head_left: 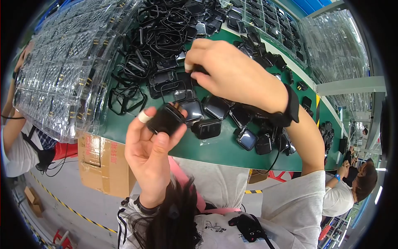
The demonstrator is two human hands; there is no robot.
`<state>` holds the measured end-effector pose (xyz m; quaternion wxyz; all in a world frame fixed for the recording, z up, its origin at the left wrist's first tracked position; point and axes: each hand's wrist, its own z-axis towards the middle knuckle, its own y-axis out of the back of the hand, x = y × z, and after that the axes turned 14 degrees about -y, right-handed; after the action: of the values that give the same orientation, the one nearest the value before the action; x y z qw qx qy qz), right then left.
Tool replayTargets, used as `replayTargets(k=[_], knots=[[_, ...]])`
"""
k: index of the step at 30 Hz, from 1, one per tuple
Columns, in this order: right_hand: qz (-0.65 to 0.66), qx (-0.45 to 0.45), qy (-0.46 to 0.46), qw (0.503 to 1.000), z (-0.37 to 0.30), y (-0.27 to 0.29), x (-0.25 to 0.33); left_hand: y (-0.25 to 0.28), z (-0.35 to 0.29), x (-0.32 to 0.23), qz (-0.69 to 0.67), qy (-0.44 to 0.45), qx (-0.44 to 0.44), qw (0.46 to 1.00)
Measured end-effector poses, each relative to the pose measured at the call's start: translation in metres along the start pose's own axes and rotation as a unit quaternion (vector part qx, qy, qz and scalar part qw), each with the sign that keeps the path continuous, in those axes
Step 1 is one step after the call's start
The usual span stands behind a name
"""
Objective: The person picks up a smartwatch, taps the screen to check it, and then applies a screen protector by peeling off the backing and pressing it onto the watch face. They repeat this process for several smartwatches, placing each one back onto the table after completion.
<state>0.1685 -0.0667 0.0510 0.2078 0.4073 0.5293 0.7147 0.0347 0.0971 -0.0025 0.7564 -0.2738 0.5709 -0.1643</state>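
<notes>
I see the left hand [145, 153], its grip closed round a black square case [166, 120], raised on the near side of the black frame heap [172, 20]. The right hand [217, 60] bends over that heap's right edge, fingers curled; from here I cannot tell whether its grip holds anything. Stacked clear trays [62, 70] stand left of the heap.
</notes>
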Motion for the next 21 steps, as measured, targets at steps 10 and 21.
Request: replayTargets(k=[10, 21], knots=[[0.004, -0.174, 0.046, 0.984, -0.079, 0.008, 0.048, -0.039, -0.005, 0.010, -0.101, -0.011, -0.017, 0.995], [0.104, -0.309, 0.005, 0.945, -0.160, 0.016, 0.026, -0.070, -0.018, 0.022, -0.140, 0.057, 0.102, 0.983]])
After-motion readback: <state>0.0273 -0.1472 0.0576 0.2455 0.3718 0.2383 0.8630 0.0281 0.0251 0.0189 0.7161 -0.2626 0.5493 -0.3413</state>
